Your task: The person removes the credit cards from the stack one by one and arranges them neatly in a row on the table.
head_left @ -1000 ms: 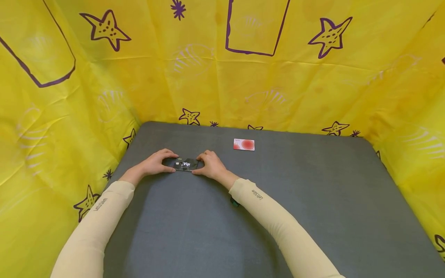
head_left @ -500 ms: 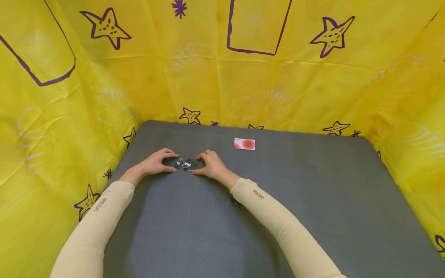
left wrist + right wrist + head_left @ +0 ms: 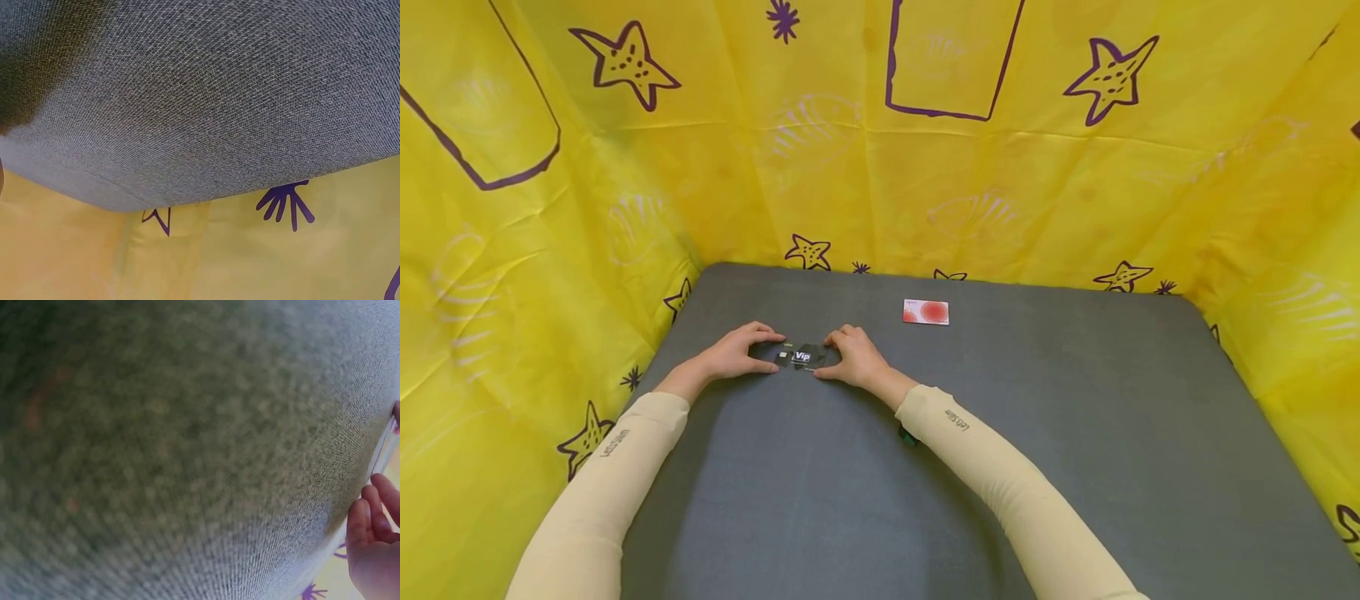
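Note:
A black card (image 3: 802, 357) marked "Vip" lies low at the table surface in the head view, its long side running left to right. My left hand (image 3: 737, 352) holds its left end, thumb at the near corner and a fingertip at the far one. At the right end, my right hand (image 3: 856, 358) grips in the same way. In the right wrist view a hand (image 3: 378, 544) shows at the right edge, beside the card's thin edge (image 3: 382, 447). Only a sliver of skin enters the left wrist view.
Farther back and to the right, a white and red card (image 3: 927, 312) lies flat on the grey table (image 3: 1037, 433). Yellow cloth walls (image 3: 820, 183) with purple starfish drawings stand along the back and both sides.

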`<state>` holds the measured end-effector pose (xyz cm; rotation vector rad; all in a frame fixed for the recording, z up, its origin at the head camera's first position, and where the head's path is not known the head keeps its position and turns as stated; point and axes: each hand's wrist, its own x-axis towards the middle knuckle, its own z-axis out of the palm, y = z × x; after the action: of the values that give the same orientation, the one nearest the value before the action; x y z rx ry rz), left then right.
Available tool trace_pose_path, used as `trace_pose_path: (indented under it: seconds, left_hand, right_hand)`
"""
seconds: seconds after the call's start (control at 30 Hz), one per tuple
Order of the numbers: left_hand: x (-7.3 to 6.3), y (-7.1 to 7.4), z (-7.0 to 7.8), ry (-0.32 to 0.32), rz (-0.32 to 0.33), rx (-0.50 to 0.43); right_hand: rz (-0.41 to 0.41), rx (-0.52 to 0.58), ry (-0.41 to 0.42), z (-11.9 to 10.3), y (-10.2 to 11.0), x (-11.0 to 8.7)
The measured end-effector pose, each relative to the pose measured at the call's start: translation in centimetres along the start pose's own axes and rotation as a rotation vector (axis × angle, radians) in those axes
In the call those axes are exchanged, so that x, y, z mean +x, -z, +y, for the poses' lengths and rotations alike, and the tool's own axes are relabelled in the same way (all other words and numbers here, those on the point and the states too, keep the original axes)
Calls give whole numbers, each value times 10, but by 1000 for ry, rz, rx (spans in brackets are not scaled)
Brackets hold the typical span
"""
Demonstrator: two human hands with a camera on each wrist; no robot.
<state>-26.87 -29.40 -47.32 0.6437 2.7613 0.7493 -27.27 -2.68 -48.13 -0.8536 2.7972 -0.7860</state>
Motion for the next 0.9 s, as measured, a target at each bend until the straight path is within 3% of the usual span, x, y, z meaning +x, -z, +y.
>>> trace_pose_path:
  seconds: [0.4,0.9]
  left_hand:
    - [-3,1,6,13,7,-18]
    - [-3,0,4,-8,19,-19]
  right_hand:
    - [-10,-6,19,3,0,0]
    - [-37,-21,39,4,2,-1]
